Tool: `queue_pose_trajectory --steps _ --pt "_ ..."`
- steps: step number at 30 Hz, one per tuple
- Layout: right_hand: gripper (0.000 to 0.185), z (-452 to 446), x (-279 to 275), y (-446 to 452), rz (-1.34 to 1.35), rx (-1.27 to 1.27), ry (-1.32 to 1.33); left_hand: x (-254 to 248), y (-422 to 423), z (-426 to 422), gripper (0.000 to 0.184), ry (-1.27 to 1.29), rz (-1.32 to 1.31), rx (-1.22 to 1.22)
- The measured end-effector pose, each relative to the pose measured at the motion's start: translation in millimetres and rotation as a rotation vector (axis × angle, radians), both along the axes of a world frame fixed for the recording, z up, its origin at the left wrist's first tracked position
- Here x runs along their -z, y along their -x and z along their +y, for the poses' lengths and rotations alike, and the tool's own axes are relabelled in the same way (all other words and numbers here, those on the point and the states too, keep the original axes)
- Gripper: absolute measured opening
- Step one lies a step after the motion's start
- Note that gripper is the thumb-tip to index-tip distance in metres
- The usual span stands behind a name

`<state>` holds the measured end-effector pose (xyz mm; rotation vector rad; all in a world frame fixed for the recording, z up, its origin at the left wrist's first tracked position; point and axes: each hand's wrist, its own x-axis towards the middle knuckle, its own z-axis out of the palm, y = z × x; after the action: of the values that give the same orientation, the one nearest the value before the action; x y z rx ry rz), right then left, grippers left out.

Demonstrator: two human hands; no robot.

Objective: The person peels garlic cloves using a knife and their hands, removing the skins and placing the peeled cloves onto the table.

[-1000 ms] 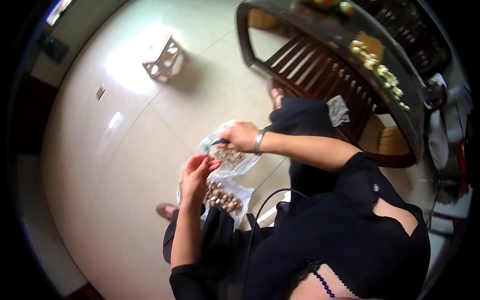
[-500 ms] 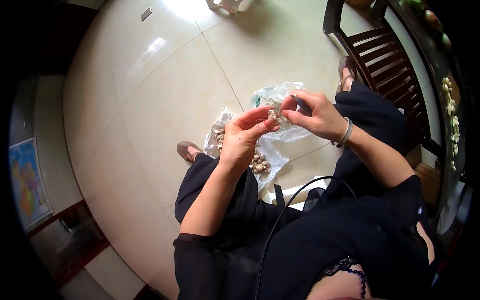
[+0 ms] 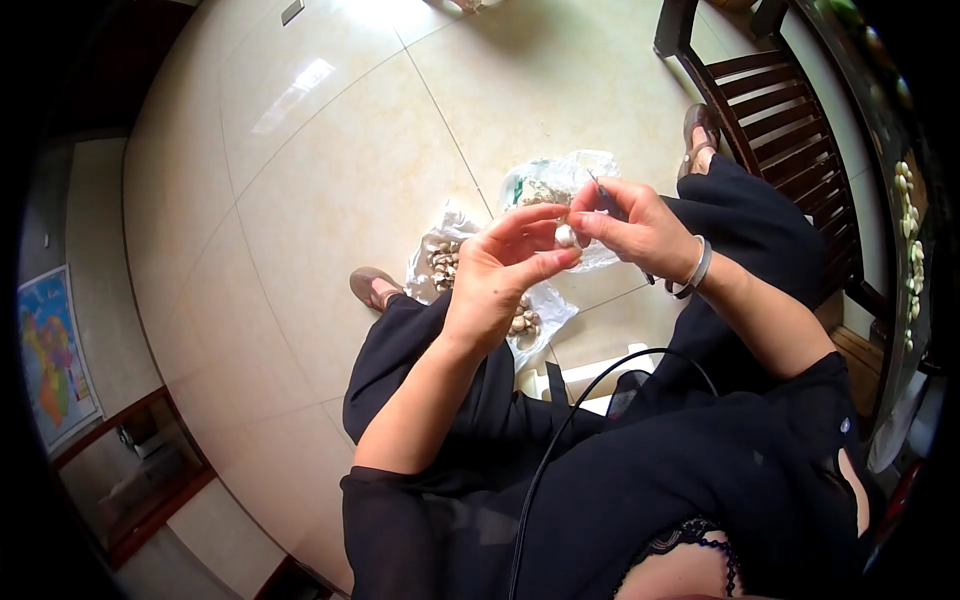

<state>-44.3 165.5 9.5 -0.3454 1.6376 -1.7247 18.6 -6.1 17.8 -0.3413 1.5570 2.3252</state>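
Observation:
A small whitish piece, like a mushroom [image 3: 566, 236], is held between the thumb and fingers of my left hand [image 3: 497, 275]. My right hand [image 3: 632, 230] touches its upper side and grips a thin dark pointed tool [image 3: 608, 200], perhaps a small knife. Below the hands, a white plastic bag [image 3: 545, 300] on the floor bears several brown mushrooms [image 3: 443, 262]. Just beyond my fingers lies a second clear bag [image 3: 590, 163] with small pale scraps in it, partly hidden by the hands.
At the right stand a dark slatted wooden chair [image 3: 775, 110] and a dark table with a row of pale pieces [image 3: 912, 255]. My feet rest on both sides of the bags on the tiled floor [image 3: 330, 170]. A black cable [image 3: 545, 460] runs across my lap.
The view has swung from a second ago, so the bags appear farther right. My hands, earlier apart over the bags, are now together around the pale piece, which shows more whitely than half a second ago.

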Motion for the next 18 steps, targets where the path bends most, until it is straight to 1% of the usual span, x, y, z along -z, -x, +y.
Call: queue_pose_trajectory --steps 2,3,5,6,7,8,9,11,14,15,18 --pt "0.013 -0.7 0.2 -1.1 0.035 0.013 -0.017 2.5 1.3 -3.9 0.028 -0.265 -0.118 -0.054" --pt "0.012 -1.1 0.5 -1.8 0.069 0.027 -0.035 5.2 1.5 -4.4 0.028 -0.265 -0.119 -0.055" --pt "0.012 -2.7 5.7 -4.4 0.106 0.036 -0.003 10.9 1.1 -5.9 0.026 -0.289 -0.212 -0.067" --pt "0.012 -3.2 9.4 -5.7 0.146 0.046 0.029 10.7 0.1 -6.0 0.026 -0.289 -0.212 -0.066" --pt "0.013 -3.6 11.8 -6.8 0.227 0.061 0.021 9.4 -0.4 -5.0 0.026 -0.225 -0.196 -0.048" --pt "0.014 -2.9 9.6 -6.6 0.297 0.037 -0.044 8.1 2.5 -0.6 0.025 -0.175 -0.168 -0.014" --pt "0.015 -1.4 5.7 -6.0 0.379 0.022 -0.129 9.0 0.7 -0.7 0.024 -0.177 -0.154 -0.02" --pt "0.017 -5.5 27.5 -9.9 0.659 0.11 -0.066 14.5 -1.1 -3.5 0.024 -0.172 -0.14 0.007" --pt "0.017 -5.6 18.9 -9.6 0.653 0.12 -0.152 19.0 0.2 -3.2 0.029 -0.154 -0.147 -0.036" --pt "0.018 -5.8 22.0 -10.0 0.656 0.125 -0.15 18.2 0.9 -1.9 0.028 -0.138 -0.155 -0.052" --pt "0.02 -8.3 25.0 -13.0 0.668 0.167 -0.133 19.0 1.9 -1.5 0.026 -0.082 -0.071 -0.03"
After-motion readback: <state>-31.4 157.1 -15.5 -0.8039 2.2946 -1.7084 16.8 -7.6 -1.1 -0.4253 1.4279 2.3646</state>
